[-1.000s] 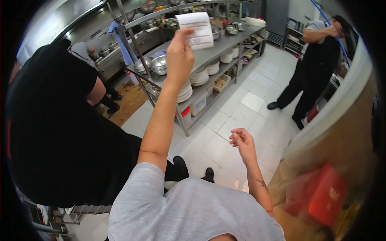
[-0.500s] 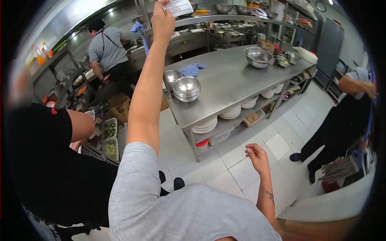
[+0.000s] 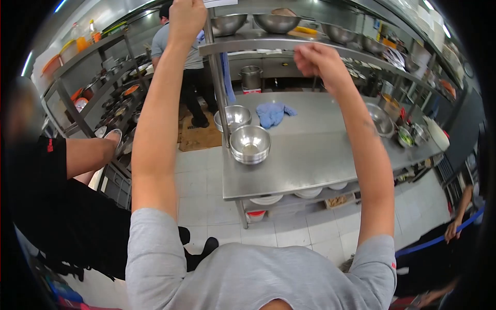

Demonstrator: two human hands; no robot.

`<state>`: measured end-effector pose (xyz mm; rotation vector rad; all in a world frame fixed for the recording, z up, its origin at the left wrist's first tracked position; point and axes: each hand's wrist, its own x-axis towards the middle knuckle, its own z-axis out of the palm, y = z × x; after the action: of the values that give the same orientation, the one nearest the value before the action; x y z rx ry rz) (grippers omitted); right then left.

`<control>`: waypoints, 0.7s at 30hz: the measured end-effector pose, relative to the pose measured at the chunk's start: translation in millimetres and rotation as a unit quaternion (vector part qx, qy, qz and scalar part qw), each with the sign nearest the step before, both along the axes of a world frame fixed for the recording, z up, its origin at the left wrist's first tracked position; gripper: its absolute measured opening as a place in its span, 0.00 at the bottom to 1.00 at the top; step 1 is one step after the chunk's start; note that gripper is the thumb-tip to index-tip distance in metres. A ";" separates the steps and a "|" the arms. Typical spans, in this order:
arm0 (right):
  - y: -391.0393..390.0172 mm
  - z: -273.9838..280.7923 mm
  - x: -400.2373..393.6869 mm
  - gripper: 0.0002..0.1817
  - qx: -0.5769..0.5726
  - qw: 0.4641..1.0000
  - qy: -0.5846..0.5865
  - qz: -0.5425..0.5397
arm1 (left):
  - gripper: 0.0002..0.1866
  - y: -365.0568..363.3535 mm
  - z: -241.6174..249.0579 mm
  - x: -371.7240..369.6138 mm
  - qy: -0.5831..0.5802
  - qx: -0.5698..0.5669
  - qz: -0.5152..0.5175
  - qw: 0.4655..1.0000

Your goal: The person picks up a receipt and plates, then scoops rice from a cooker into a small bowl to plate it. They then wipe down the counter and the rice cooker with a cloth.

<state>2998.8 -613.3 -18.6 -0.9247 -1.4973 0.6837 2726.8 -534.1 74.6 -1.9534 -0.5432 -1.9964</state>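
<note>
My left hand [image 3: 187, 19] is raised at the top, closed on a white paper slip [image 3: 222, 2] that is mostly cut off by the frame edge. My right hand [image 3: 318, 61] is lifted in front of the upper shelf [image 3: 289, 43], fingers curled; whether it holds anything cannot be made out. Metal bowls [image 3: 276, 23] stand on that shelf between and behind my hands. Below, on the steel table [image 3: 305, 150], are stacked metal bowls [image 3: 250, 144] and a crumpled blue cloth [image 3: 274, 113].
A person in black [image 3: 67, 206] stands close at my left. Another person [image 3: 194, 67] works at the back. A third person [image 3: 454, 232] at the lower right holds a blue pole. Plates and a food tray [image 3: 339, 200] sit under the table.
My right hand has risen from low over the floor to the upper shelf. The view has turned, and the table appears closer. The paper slip has moved mostly out of frame.
</note>
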 end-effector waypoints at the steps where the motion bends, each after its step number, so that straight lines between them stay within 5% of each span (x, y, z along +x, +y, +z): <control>1: 23.8 23.3 -6.4 0.13 0.014 1.000 -0.002 -0.003 | 0.08 1.7 4.3 -4.1 0.002 0.013 0.013 1.000; 4: 102.1 75.9 -33.9 0.14 0.063 0.995 0.073 0.030 | 0.09 -6.6 11.3 -13.6 -0.005 -0.024 0.053 0.998; 6: 184.7 110.1 -37.6 0.30 -0.010 0.982 0.154 0.113 | 0.10 -21.0 15.7 -12.1 -0.027 -0.139 0.029 0.989; 7: 203.3 118.7 -47.9 0.27 -0.005 0.974 0.194 0.116 | 0.11 -18.5 16.6 -7.6 -0.050 -0.142 -0.065 0.986; 10: 226.0 145.1 -77.7 0.18 0.021 0.951 0.288 0.114 | 0.11 -3.1 23.9 -8.5 -0.037 -0.141 -0.082 0.986; 11: 233.3 149.2 -79.7 0.14 0.035 0.946 0.303 0.108 | 0.09 40.5 28.2 -25.0 0.076 -0.058 0.078 0.992; 13: 219.8 152.3 -82.0 0.06 0.063 0.937 0.341 0.046 | 0.06 154.7 34.0 -67.1 0.288 0.111 0.375 0.874; 15: 213.4 149.9 -63.2 0.05 0.086 0.924 0.371 0.026 | 0.08 69.9 32.4 -10.4 0.108 -0.071 0.099 0.987; 16: 209.4 146.4 -48.8 0.05 0.099 0.917 0.386 0.014 | 0.11 39.2 31.1 12.0 0.012 -0.161 -0.047 0.986; 18: 194.2 138.7 -22.3 0.05 0.097 0.900 0.426 0.014 | 0.12 100.7 30.0 5.9 0.094 -0.077 0.038 0.992; 21: 190.9 141.4 12.9 0.04 0.095 0.916 0.389 -0.001 | 0.15 120.5 44.8 49.3 0.023 -0.201 -0.116 0.973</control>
<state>3011.7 -422.4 122.8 -0.4120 -0.8249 0.7682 2776.1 -413.6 119.5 -2.3932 -0.7913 -2.0974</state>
